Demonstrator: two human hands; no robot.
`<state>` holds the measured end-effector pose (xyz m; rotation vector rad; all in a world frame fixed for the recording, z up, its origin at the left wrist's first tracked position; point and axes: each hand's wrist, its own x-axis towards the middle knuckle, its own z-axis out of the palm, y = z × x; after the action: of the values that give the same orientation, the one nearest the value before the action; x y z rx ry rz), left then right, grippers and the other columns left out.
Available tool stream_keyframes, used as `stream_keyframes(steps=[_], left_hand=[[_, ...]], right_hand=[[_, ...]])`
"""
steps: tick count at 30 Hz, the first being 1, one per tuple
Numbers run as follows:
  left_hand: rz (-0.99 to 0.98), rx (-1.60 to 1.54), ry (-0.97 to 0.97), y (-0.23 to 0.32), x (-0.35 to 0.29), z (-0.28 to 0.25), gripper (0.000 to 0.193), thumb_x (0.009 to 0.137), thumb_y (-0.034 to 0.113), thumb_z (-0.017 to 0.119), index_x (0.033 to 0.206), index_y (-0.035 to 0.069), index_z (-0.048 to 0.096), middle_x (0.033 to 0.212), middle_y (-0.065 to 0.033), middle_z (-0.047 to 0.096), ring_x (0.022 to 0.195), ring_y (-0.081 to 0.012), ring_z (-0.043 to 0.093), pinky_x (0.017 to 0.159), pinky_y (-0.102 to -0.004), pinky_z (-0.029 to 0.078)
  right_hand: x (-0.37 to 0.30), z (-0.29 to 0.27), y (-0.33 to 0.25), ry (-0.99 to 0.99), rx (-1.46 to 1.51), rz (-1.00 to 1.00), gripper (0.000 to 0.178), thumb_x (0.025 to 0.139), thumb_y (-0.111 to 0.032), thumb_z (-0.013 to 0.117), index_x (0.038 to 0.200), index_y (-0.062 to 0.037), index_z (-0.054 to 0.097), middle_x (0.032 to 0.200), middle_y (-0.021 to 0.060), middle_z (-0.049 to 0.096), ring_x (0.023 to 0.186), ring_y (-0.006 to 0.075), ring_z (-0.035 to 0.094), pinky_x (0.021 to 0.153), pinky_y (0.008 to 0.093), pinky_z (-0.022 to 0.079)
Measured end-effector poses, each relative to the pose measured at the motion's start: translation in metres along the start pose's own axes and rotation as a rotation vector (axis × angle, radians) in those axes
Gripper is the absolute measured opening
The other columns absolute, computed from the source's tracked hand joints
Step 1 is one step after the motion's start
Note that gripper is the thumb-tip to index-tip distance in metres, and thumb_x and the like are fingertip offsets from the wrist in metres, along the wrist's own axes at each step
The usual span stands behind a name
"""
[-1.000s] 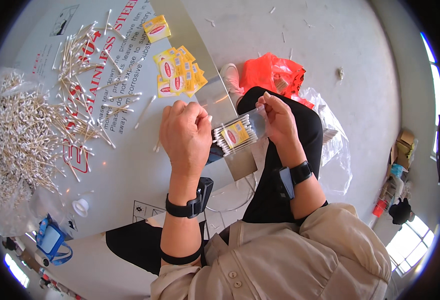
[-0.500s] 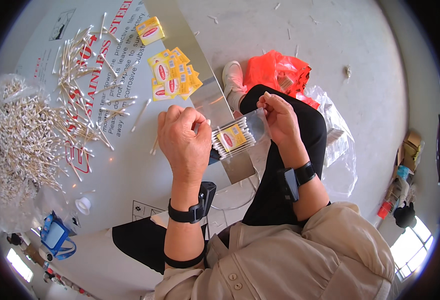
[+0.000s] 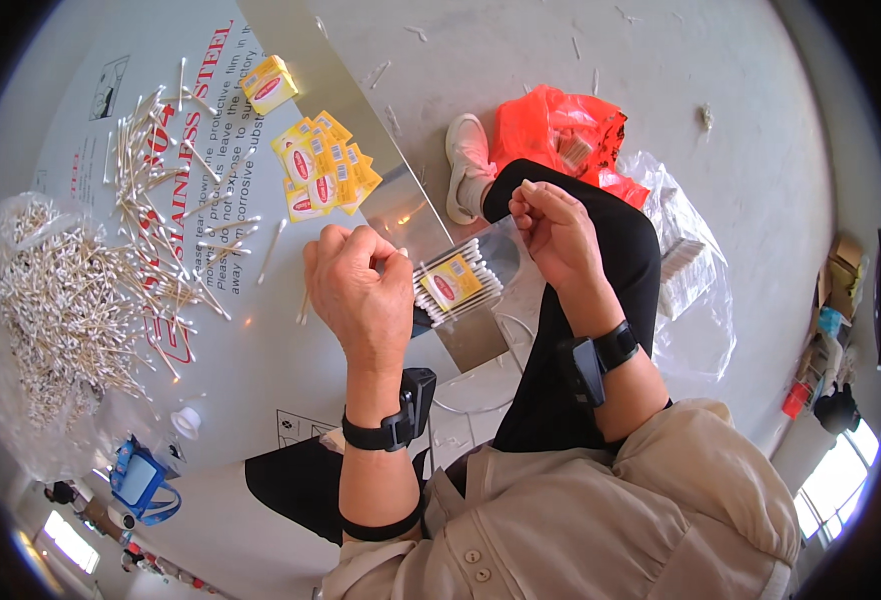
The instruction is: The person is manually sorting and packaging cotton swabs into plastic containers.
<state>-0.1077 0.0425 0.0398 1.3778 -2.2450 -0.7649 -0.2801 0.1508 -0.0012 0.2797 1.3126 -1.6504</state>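
A seated person's left hand (image 3: 359,295) and right hand (image 3: 561,240) stretch a clear pouch (image 3: 501,262) between them, fingers clamped on its two ends. The pouch is tilted: its long axis runs from the left fingertips, away and rightward, to the right ones. Packed swabs (image 3: 476,280) inside follow that line under a yellow card (image 3: 451,284); the bare film end points at the right fingers.

Left of the left fingers spreads a grey table (image 3: 251,370) covered in printed film. Ahead of those fingers lie fanned cards (image 3: 326,165), then a stack (image 3: 269,85). Farther left, loose swabs (image 3: 151,170) scatter beside a bulging sack (image 3: 46,450); nearer the body are a white cap (image 3: 187,422) and a blue case (image 3: 141,482).

Ahead of the right fingers, on a pale floor (image 3: 721,60), sits a red bag (image 3: 531,120); right of them, a see-through bag (image 3: 699,335). A bright window (image 3: 841,478) stands far right.

I count one pouch, one card inside it, one stack, one cap, one case, one red bag. The fanned cards overlap and the swabs are too many to count.
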Motion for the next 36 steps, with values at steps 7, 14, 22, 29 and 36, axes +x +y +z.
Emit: stream_keyframes(steps=[7, 14, 22, 29, 36], left_hand=[[-0.03, 0.05, -0.051, 0.001, 0.001, 0.0, 0.016, 0.063, -0.002, 0.069, 0.062, 0.005, 0.054, 0.067, -0.0023, 0.048, 0.071, -0.0222, 0.047, 0.065, -0.035, 0.04], [-0.02, 0.052, -0.035, 0.002, 0.005, 0.002, 0.016, 0.06, -0.001, 0.063, 0.058, 0.007, 0.05, 0.067, -0.0024, 0.046, 0.07, -0.0258, 0.046, 0.064, -0.0382, 0.04], [-0.164, -0.458, -0.02, -0.019, -0.003, -0.017, 0.015, 0.073, 0.002, 0.071, 0.069, 0.002, 0.057, 0.069, 0.0007, 0.053, 0.063, -0.0106, 0.047, 0.059, -0.0268, 0.041], [-0.091, -0.381, -0.056, -0.014, -0.066, -0.042, 0.012, 0.078, 0.003, 0.069, 0.072, 0.001, 0.059, 0.06, 0.0028, 0.051, 0.056, -0.0054, 0.044, 0.053, -0.0229, 0.039], [-0.036, -0.11, -0.271, -0.024, -0.149, -0.055, 0.012, 0.078, 0.011, 0.069, 0.079, 0.001, 0.063, 0.066, -0.0136, 0.062, 0.059, -0.0248, 0.061, 0.059, -0.0351, 0.048]], right_hand=[[0.0, -0.003, -0.002, -0.014, 0.031, 0.025, 0.016, 0.091, -0.014, 0.061, 0.079, -0.0038, 0.061, 0.072, 0.0012, 0.058, 0.059, 0.0069, 0.048, 0.055, 0.0206, 0.04], [0.003, -0.007, -0.004, -0.044, 0.06, 0.028, 0.015, 0.09, -0.015, 0.062, 0.08, -0.0035, 0.061, 0.073, 0.0016, 0.059, 0.06, 0.0067, 0.048, 0.055, 0.0209, 0.04], [-0.003, -0.014, -0.008, -0.103, 0.152, -0.024, 0.012, 0.089, -0.012, 0.06, 0.081, -0.0032, 0.061, 0.073, 0.0019, 0.059, 0.061, 0.0067, 0.05, 0.054, 0.021, 0.039], [-0.006, -0.04, -0.008, -0.181, 0.302, 0.058, 0.012, 0.091, -0.016, 0.057, 0.086, -0.0056, 0.061, 0.074, -0.0004, 0.058, 0.061, 0.0088, 0.049, 0.055, 0.0223, 0.04], [-0.047, -0.049, 0.014, -0.146, -0.375, -0.439, 0.011, 0.086, -0.011, 0.065, 0.08, -0.0013, 0.065, 0.069, -0.0005, 0.06, 0.059, 0.0067, 0.051, 0.055, 0.0222, 0.041]])
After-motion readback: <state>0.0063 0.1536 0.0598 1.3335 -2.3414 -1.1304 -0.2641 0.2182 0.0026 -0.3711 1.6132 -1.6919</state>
